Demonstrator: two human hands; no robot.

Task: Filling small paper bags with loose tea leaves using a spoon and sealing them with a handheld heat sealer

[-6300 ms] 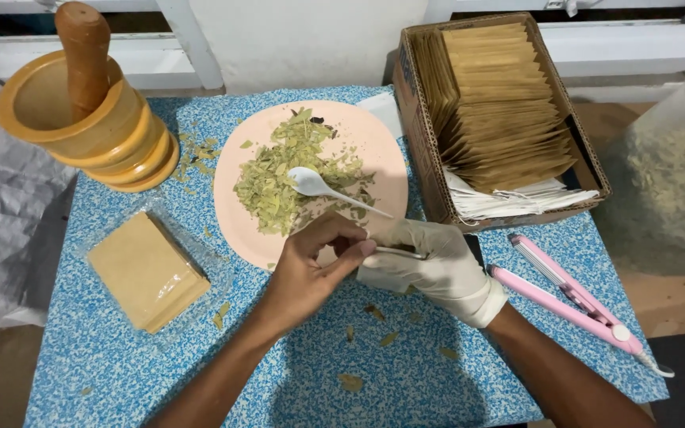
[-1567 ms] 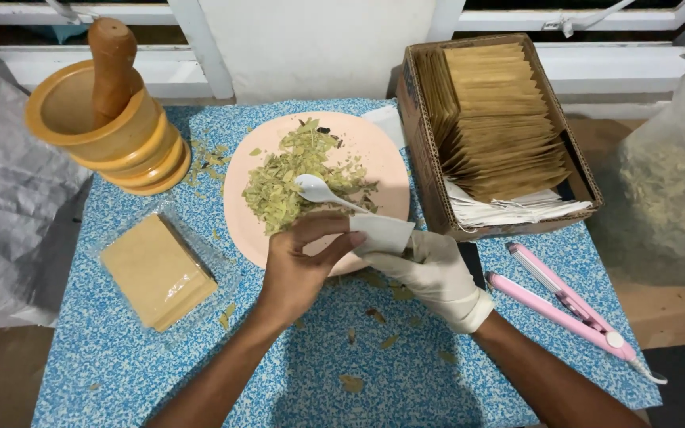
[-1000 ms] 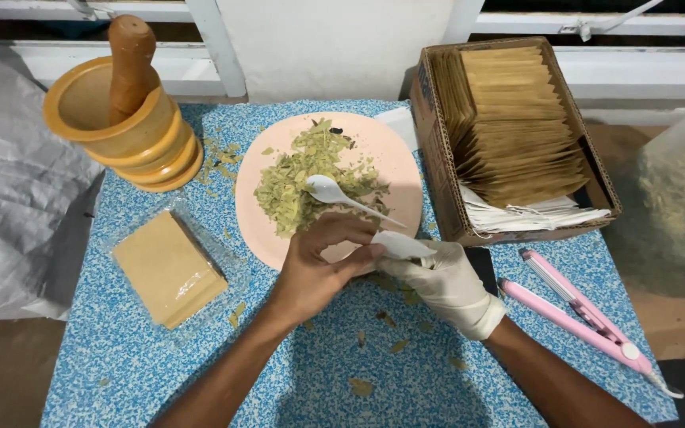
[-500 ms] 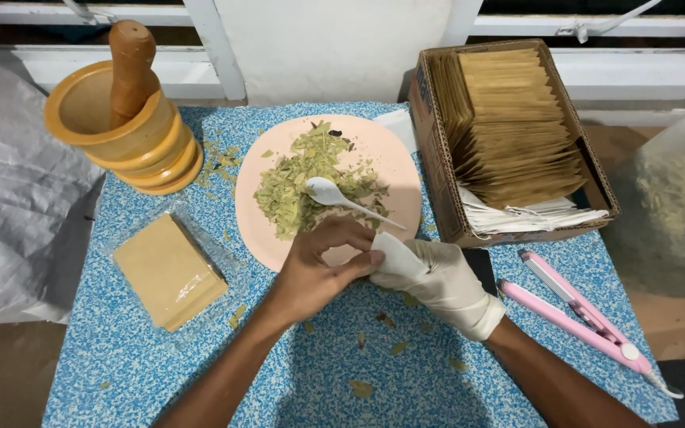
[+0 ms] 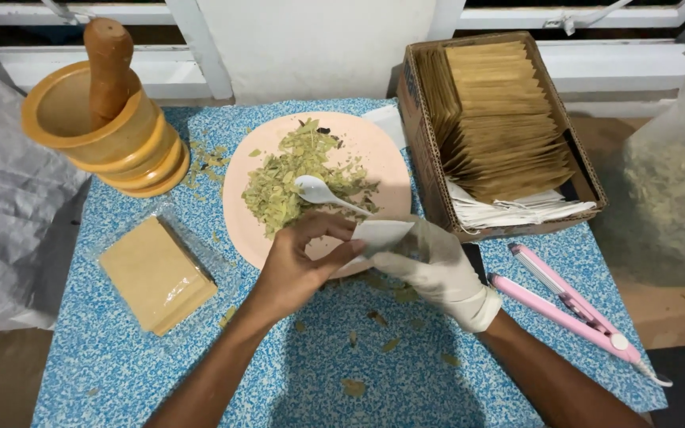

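Observation:
Both hands meet over the near edge of a pink plate (image 5: 390, 162) that carries a heap of crushed dried green leaves (image 5: 287, 178) and a white plastic spoon (image 5: 319, 192). My bare left hand (image 5: 295, 265) pinches the left end of a small white paper sachet (image 5: 380, 234). My right hand (image 5: 438, 265), in a white glove, holds the same sachet from the right and below. The spoon lies free on the leaves, just beyond the fingers.
A wooden mortar with a pestle (image 5: 105, 115) stands far left. A plastic-wrapped stack of tan sachets (image 5: 156, 273) lies near left. A cardboard box of tan and white sachets (image 5: 501, 127) sits right; a pink heat-sealing tool (image 5: 568, 305) lies beside it. Leaf bits dot the blue speckled tabletop (image 5: 358, 372).
The hands have kept working the white sachet at the plate's near edge, and its white end now shows more between the fingers. The spoon has stayed on the leaves.

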